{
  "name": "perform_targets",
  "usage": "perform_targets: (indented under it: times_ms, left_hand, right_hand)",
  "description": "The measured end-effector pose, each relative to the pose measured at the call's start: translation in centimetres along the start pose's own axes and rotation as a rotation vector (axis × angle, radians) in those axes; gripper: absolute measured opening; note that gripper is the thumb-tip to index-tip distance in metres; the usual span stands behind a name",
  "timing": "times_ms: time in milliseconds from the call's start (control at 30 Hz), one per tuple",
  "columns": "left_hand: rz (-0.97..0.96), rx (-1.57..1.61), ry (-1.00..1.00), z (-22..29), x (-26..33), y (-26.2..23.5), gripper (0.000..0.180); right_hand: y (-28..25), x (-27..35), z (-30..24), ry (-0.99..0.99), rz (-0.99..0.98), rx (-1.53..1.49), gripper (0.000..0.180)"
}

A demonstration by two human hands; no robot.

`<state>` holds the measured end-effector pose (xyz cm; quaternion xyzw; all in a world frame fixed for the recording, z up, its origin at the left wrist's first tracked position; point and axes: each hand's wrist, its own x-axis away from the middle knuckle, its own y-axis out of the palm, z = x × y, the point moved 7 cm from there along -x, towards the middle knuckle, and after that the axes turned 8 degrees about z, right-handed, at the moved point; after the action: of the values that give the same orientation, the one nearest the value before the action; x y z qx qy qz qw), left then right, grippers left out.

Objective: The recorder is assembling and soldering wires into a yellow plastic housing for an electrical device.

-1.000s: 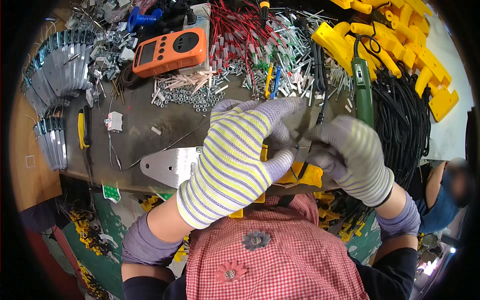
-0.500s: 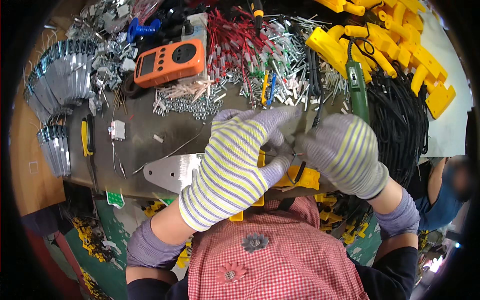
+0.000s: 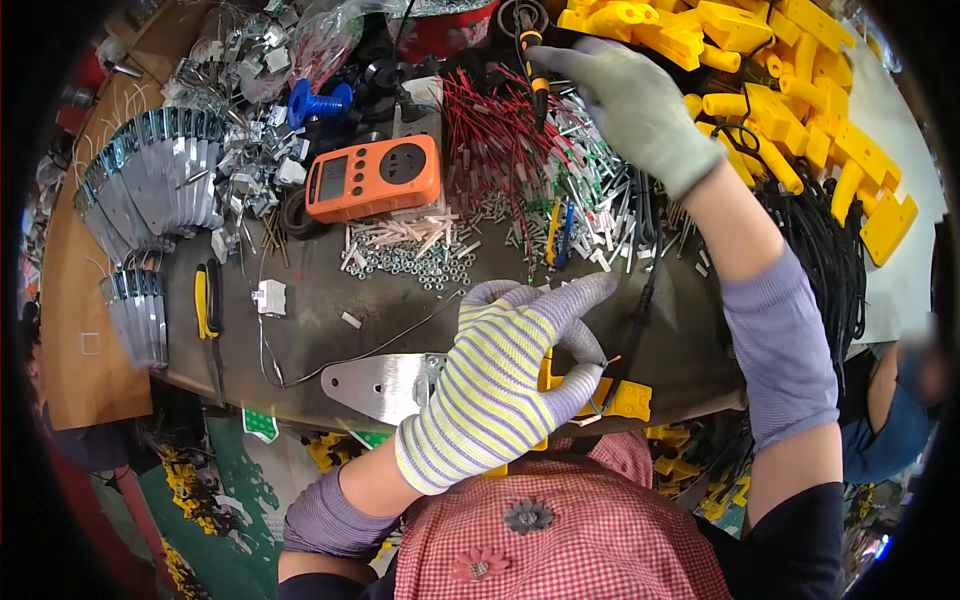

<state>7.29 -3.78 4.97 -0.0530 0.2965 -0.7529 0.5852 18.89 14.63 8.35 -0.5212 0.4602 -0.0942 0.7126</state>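
Observation:
My left hand (image 3: pixel 500 375), in a striped glove, pinches a thin wire (image 3: pixel 615 359) between thumb and fingertips; its bare copper-coloured end sticks out. Beneath that hand lies a yellow plastic part (image 3: pixel 630 400) at the table's front edge, partly hidden by the glove. A flat silver metal plate (image 3: pixel 370 388) with holes sits left of the wrist. My right hand (image 3: pixel 640 115) is stretched far forward, index finger extended to an orange-and-black handled tool (image 3: pixel 534 70) hanging point down. The finger looks to be at its handle; I cannot tell whether it touches.
An orange meter (image 3: pixel 375 178) stands behind small nuts (image 3: pixel 420 262) and red wires (image 3: pixel 490 120). Yellow plastic parts (image 3: pixel 790 110) and black cables (image 3: pixel 825 270) are heaped at right. Yellow-handled pliers (image 3: pixel 207 300) and fanned metal blades (image 3: pixel 155 180) lie left. Another person sits far right.
My right hand has left the wire beside my left hand and reached forward to the hanging tool. My left hand keeps its pinch. The view has shifted, and my right arm now covers the green tool.

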Motion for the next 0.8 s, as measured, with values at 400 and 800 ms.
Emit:
perform_targets:
  times_ms: [400,800]
  left_hand:
    - [-0.168,0.156,0.046,0.1,0.7,0.6,0.055]
    - [0.175,-0.571,-0.081,-6.4,1.2,-7.2,0.013]
  right_hand:
    - [-5.2,1.3,1.3,-0.106,0.589,-0.423,0.025]
    - [-13.5,20.9,2.7,1.044,0.931,-1.391,0.027]
